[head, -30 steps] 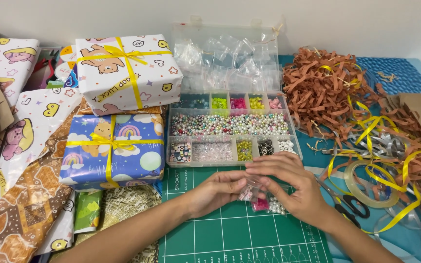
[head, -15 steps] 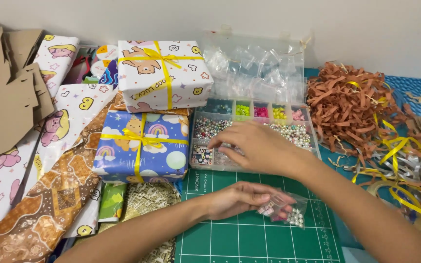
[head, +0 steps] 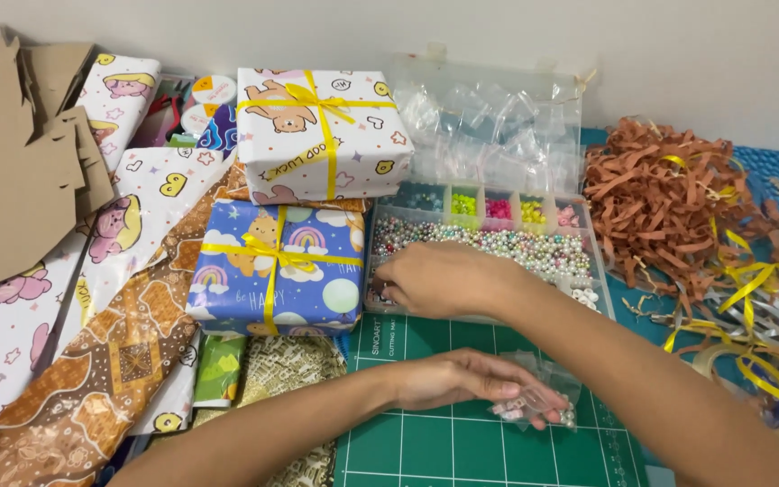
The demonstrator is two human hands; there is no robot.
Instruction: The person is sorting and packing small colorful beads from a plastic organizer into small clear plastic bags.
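A clear compartmented bead box stands open behind the green cutting mat, filled with pearly and coloured beads. My right hand reaches across into its front left compartment with the fingers bunched together; their tips are hidden. My left hand rests on the mat and holds a small clear plastic bag with a few beads in it. To the left of the bead box lies a blue gift box tied with yellow ribbon, close to my right hand.
A white gift box with yellow ribbon sits behind the blue one. Wrapping paper sheets and cardboard pieces cover the left side. Brown paper shred and yellow and silver ribbon pile up on the right.
My right hand left the small bag and moved up and left into the bead box. My left hand kept the bag on the mat. The view shifted toward the left.
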